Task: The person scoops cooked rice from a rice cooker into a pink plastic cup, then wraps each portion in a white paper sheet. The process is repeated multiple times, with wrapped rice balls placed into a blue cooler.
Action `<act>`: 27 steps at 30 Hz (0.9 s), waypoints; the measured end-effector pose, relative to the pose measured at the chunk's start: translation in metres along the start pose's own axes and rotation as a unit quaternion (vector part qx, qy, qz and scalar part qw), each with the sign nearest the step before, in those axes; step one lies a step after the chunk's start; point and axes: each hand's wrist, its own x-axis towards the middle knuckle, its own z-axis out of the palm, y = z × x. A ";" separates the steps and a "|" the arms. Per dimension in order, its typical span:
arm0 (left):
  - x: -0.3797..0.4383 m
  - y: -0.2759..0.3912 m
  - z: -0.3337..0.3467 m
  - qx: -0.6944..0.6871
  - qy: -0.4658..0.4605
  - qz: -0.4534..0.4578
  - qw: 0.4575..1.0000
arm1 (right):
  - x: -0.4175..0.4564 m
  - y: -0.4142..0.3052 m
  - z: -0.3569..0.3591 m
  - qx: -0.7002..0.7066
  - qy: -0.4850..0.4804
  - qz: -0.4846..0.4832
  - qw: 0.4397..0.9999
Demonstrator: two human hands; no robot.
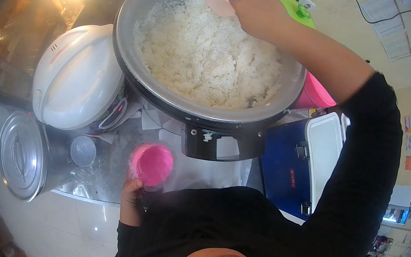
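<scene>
A large round metal pot (200, 110) of a rice cooker holds a heap of cooked white rice (209, 56). At the pot's upper right, my right hand (261, 16) grips a pale pink rice paddle (220, 5), whose blade lies over the rice near the far rim. Below and left of the pot, my left hand (133, 193) holds a bright pink bowl (153, 164) lined with clear plastic, its mouth facing up. The bowl looks empty and is apart from the pot.
A white-lidded rice cooker (76, 79) stands left of the pot. Near it are a lidded metal pot (23, 158) and a small translucent cup (83, 150) on the metal table (107, 189). A blue cool box (284, 165) is at the right, below a pink container (314, 91).
</scene>
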 end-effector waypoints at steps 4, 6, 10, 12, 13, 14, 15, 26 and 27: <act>-0.011 -0.013 -0.030 -0.047 0.028 -0.088 0.995 | 0.035 -0.006 0.023 -0.042 -0.045 -0.039 0.997; -0.005 -0.018 -0.032 -0.070 0.018 -0.046 0.996 | 0.037 -0.012 0.023 -0.024 -0.036 -0.052 0.998; 0.009 -0.005 -0.020 -0.060 0.006 -0.019 0.998 | 0.029 -0.020 0.012 -0.066 -0.045 -0.117 0.990; 0.008 -0.004 -0.015 -0.041 0.011 -0.012 0.999 | 0.024 -0.017 -0.011 -0.100 -0.074 -0.131 0.984; 0.008 -0.003 -0.015 -0.043 0.012 -0.010 0.999 | 0.018 -0.016 -0.031 -0.101 -0.071 -0.094 0.988; 0.009 0.000 -0.016 -0.045 0.011 -0.012 0.999 | 0.009 -0.012 -0.052 -0.097 -0.075 -0.055 0.991; 0.009 0.001 -0.017 -0.051 0.012 -0.014 0.999 | 0.002 -0.011 -0.062 -0.097 -0.079 -0.018 0.992; 0.009 -0.004 -0.010 -0.083 0.014 -0.023 0.996 | 0.004 -0.056 0.001 0.012 -0.162 0.008 0.987; 0.012 -0.001 -0.008 -0.081 0.015 -0.018 0.996 | -0.002 -0.058 -0.007 0.006 -0.171 -0.015 0.985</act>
